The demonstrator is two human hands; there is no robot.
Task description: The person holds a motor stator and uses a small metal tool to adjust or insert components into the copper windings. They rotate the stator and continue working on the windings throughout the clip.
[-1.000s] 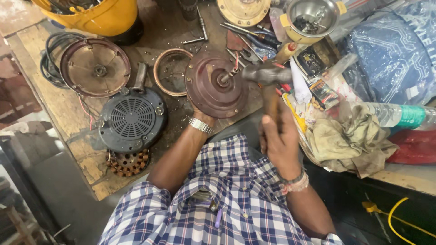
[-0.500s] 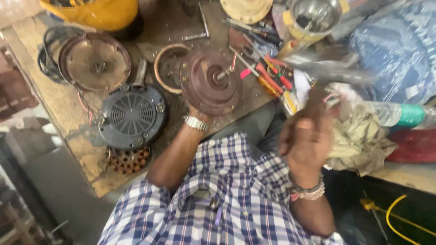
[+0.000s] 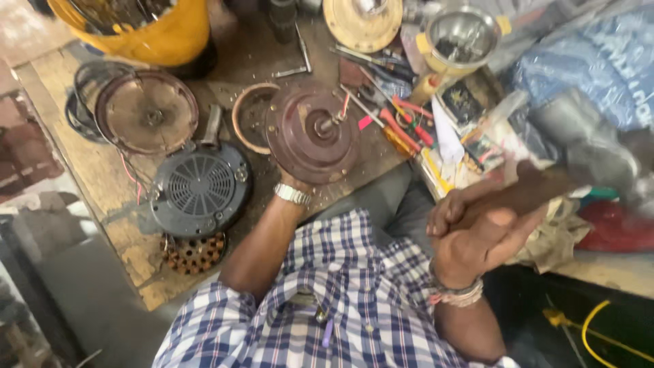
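My left hand point(image 3: 293, 181), with a metal watch on its wrist, holds the near edge of a round maroon motor housing point(image 3: 310, 146) tilted up on the wooden bench; a short shaft point(image 3: 328, 125) sticks out of its centre. My right hand point(image 3: 477, 238) is raised to the right, away from the housing, and grips the wooden handle of a hammer point(image 3: 538, 191). The hammer's head is blurred with motion at the upper right.
A black vented motor cover point(image 3: 201, 187), a brown round cover point(image 3: 146, 112), a copper ring point(image 3: 248, 116) and a wound core point(image 3: 194, 252) lie left. Screwdrivers point(image 3: 402, 129), a steel bowl point(image 3: 463, 34), a yellow bucket point(image 3: 157, 34) and a blue bag point(image 3: 593, 75) crowd the back.
My right hand swung the hammer up and to the right, away from the housing's shaft where it was a second ago. My left hand still holds the housing.
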